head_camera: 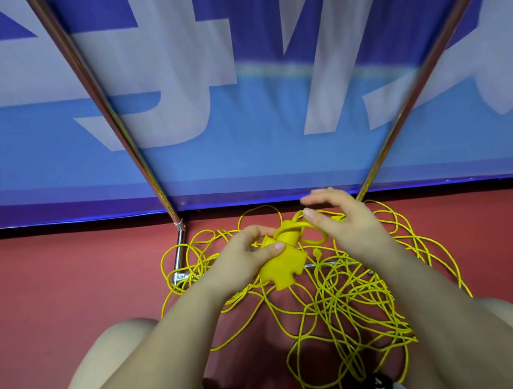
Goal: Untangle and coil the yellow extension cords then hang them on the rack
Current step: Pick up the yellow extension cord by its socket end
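On the floor, centre: a loose tangle of yellow cord (343, 298) lies spread on the red floor (71, 270), with loops running from about 9 o'clock round to 4 o'clock of the hands.
Socket block: a yellow multi-outlet block (281, 269) is lifted above the tangle; its long axis runs from 7 o'clock to 1 o'clock, with the round capped end (289, 233) pointing up toward 1 o'clock and the flat branched end toward 7 o'clock.
Left hand: the left hand (247, 253) holds the block from its 9 o'clock side, thumb laid across the top face and fingers curled round behind, so this grip is closed on the block.
Right hand: the right hand (343, 221) hovers at the block's 2 o'clock, fingers spread and nearly straight, thumb tip just beside a yellow ring loop (313, 236) on the capped end; whether it touches cannot be told.
Rack: two slanting metal poles (114, 113) rise to 11 and 1 o'clock, and a low metal base bar (180, 255) lies under the cord.
Backdrop: a blue banner (244, 134) with pale lettering stands behind the poles.
Knees: bare knees (114, 353) frame the bottom edge.
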Action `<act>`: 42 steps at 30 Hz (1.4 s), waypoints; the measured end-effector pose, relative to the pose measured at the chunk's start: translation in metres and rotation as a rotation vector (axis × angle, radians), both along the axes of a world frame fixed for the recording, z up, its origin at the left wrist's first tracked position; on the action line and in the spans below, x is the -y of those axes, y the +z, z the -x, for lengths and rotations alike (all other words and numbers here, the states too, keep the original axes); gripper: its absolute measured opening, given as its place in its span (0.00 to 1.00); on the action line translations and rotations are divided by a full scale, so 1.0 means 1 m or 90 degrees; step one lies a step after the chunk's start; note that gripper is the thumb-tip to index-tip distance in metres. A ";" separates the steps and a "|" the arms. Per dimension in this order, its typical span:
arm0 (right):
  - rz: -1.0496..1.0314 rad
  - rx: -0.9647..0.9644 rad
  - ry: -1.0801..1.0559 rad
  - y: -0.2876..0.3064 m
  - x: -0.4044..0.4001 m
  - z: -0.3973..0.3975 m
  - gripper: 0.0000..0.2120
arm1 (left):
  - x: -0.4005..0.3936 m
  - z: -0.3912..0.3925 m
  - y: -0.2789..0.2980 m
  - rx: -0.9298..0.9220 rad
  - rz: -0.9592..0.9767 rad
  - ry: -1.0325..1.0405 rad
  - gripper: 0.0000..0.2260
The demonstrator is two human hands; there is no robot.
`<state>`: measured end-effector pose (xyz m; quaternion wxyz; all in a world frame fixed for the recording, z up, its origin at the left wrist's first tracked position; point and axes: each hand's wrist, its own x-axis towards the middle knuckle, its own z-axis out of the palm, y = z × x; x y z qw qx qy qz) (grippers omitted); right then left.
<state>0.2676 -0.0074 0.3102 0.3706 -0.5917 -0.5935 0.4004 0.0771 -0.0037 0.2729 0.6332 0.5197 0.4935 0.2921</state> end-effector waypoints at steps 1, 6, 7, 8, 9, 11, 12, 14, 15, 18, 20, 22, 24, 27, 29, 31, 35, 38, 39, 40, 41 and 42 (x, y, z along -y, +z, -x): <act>0.017 -0.002 -0.005 0.000 -0.001 -0.003 0.08 | 0.000 -0.001 0.001 0.014 0.006 -0.014 0.07; 0.164 -0.016 0.054 -0.002 -0.002 -0.007 0.15 | 0.001 -0.002 0.001 0.047 0.016 -0.058 0.09; 0.184 -0.010 0.051 -0.001 -0.002 -0.008 0.18 | 0.001 -0.002 0.002 0.054 0.019 -0.060 0.09; 0.198 -0.001 0.050 -0.001 -0.002 -0.009 0.19 | 0.001 -0.002 0.003 0.062 0.020 -0.062 0.08; 0.208 0.011 0.053 -0.002 -0.001 -0.009 0.21 | 0.002 -0.002 0.004 0.067 0.018 -0.061 0.08; 0.224 0.030 0.077 -0.001 0.001 -0.009 0.25 | 0.003 -0.002 0.005 0.068 0.010 -0.044 0.10; 0.228 0.035 0.093 0.001 0.002 -0.008 0.26 | 0.002 -0.002 0.005 0.069 0.008 -0.028 0.13; 0.228 0.034 0.121 0.002 0.003 -0.006 0.29 | 0.002 -0.003 0.006 0.086 0.007 0.008 0.14; 0.225 0.025 0.127 0.003 0.003 -0.005 0.30 | 0.002 -0.003 0.007 0.097 0.009 0.024 0.13; 0.234 -0.046 0.101 0.002 0.001 -0.006 0.29 | 0.001 -0.005 0.008 0.117 0.010 0.043 0.11; 0.261 -0.096 0.076 -0.002 -0.002 -0.006 0.24 | 0.001 -0.007 0.008 0.126 0.015 0.048 0.08; 0.276 -0.115 0.067 -0.004 -0.002 -0.005 0.14 | 0.002 -0.008 0.007 0.127 0.017 0.047 0.09; 0.274 -0.113 0.061 -0.007 -0.003 -0.005 0.10 | 0.003 -0.009 0.006 0.119 0.015 0.039 0.11; 0.252 -0.126 0.033 -0.009 -0.004 -0.006 0.07 | 0.002 -0.009 0.008 0.107 -0.004 0.039 0.05; 0.233 -0.142 -0.007 -0.010 -0.005 -0.006 0.05 | 0.002 -0.010 0.010 0.097 0.005 0.053 0.08; 0.204 -0.130 -0.029 -0.011 -0.004 -0.005 0.04 | 0.005 -0.014 0.011 0.091 0.026 0.060 0.10; 0.135 -0.106 -0.035 -0.013 0.000 0.003 0.03 | 0.004 -0.018 0.011 0.033 0.034 0.083 0.17; 0.092 -0.071 -0.027 -0.014 0.003 0.008 0.01 | 0.000 -0.016 0.006 -0.004 0.052 0.081 0.14; 0.084 -0.066 -0.032 -0.014 0.003 0.010 0.01 | -0.001 -0.016 0.004 -0.009 0.051 0.079 0.11; 0.074 -0.059 -0.039 -0.015 0.003 0.010 0.04 | -0.001 -0.016 0.001 -0.005 0.052 0.087 0.07; 0.062 -0.055 -0.044 -0.016 0.003 0.010 0.06 | -0.001 -0.017 0.000 0.009 0.059 0.098 0.02; 0.049 -0.039 -0.047 -0.017 0.003 0.009 0.07 | -0.002 -0.017 -0.002 0.017 0.065 0.108 0.04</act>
